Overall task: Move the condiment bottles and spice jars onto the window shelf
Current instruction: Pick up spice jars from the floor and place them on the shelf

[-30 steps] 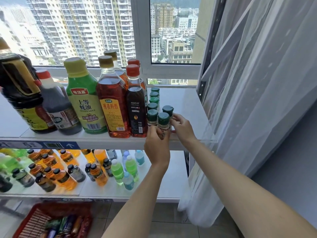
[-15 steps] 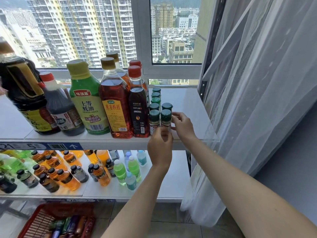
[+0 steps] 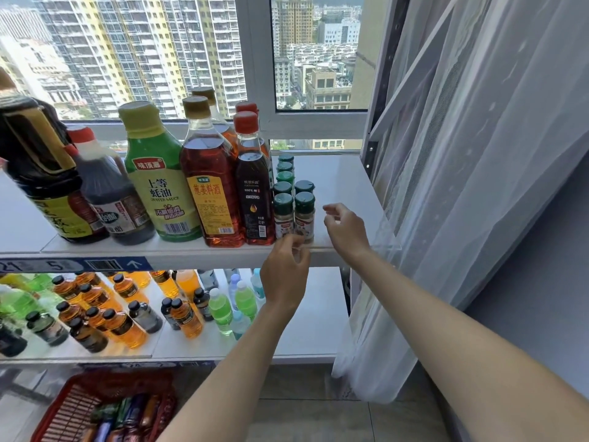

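Observation:
Several green-capped spice jars (image 3: 304,215) stand in two short rows on the white window shelf (image 3: 341,183), right of the tall condiment bottles (image 3: 207,173). My left hand (image 3: 285,269) hovers just below the shelf's front edge, under the front jars, fingers loosely curled and holding nothing. A little to the right of the front-right jar, my right hand (image 3: 345,229) is apart from it, fingers spread and empty.
A lower shelf (image 3: 315,314) carries several small drink bottles (image 3: 121,317). A red basket (image 3: 73,409) with more packets sits on the floor at bottom left. A sheer white curtain (image 3: 478,186) hangs close on the right, beside a clear divider (image 3: 387,237).
Both hands have let go of the front spice jars and drawn back: the left dropped below the shelf edge, the right moved away to the right. The jars stay standing.

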